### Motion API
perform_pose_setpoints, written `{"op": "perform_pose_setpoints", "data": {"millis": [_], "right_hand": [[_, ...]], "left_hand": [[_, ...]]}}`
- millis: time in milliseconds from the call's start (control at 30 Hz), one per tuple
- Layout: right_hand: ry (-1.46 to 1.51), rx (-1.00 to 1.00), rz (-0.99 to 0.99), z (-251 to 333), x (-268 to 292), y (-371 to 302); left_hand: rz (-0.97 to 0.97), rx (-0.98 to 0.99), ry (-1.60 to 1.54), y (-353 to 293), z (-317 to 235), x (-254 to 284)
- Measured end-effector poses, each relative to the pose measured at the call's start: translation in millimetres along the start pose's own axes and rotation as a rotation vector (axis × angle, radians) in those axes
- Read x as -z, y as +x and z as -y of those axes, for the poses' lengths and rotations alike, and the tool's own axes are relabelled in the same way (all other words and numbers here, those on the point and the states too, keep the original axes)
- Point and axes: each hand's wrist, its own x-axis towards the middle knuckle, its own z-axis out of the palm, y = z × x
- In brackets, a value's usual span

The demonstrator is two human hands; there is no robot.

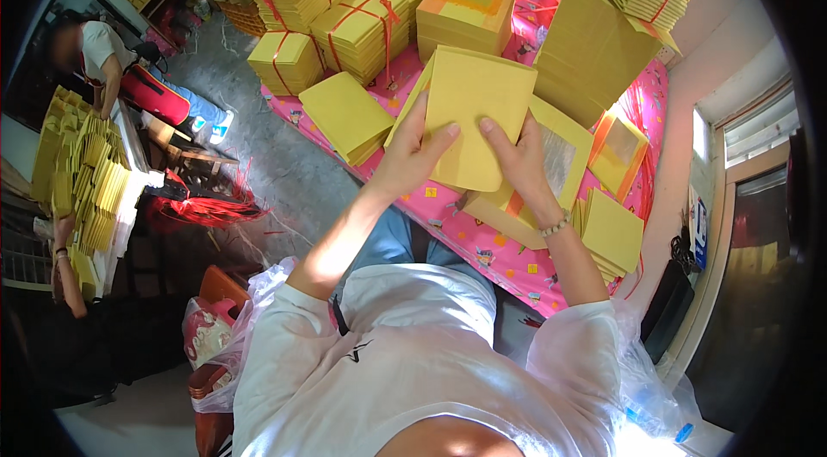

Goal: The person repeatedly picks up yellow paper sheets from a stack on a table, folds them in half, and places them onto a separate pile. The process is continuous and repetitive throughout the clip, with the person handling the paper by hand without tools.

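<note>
Between my two hands I hold a stack of yellow paper sheets [479, 99], raised over the table. My left hand [419, 147] grips its left side, thumb on the front face. My right hand [519, 155] closes on the right side, its thumb also on the front. The fingers behind the stack are hidden. Below and to the right lies a yellow block with a grey-white top [558, 160]. Left of my hands lies a loose yellow stack [347, 118], and another loose yellow stack [613, 235] lies to the right.
The pink patterned tablecloth [482, 254] bears several red-tied yellow bundles [360, 31] and a tall yellow pile [594, 43]. A red container [551, 0] stands behind. At far left, a person [116, 69] is beside a table of yellow stacks [90, 160]. Red strands [211, 209] hang nearby.
</note>
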Motion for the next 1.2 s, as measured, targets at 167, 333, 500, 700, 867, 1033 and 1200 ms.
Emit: {"op": "perform_pose_setpoints", "data": {"millis": [167,333,500,700,867,1033,1200], "right_hand": [[0.001,0.038,-0.018,5,-3,-5],[0.026,0.038,-0.026,6,-4,-6],[-0.007,0.065,-0.045,2,-4,-6],[-0.082,-0.004,-0.045,10,-4,5],[-0.08,-0.078,-0.036,10,-4,14],[-0.027,-0.169,-0.034,6,-2,18],[0.095,-0.294,-0.037,0,1,22]], "left_hand": [[-0.038,-0.055,0.017,-4,4,-6],[-0.062,-0.055,-0.007,-5,3,-9],[-0.06,-0.038,0.011,-4,9,-3],[-0.035,0.19,-0.108,10,1,4],[-0.12,0.382,-0.198,21,0,2],[-0.133,0.444,-0.211,28,1,1],[-0.12,0.532,-0.273,38,7,5]]}}
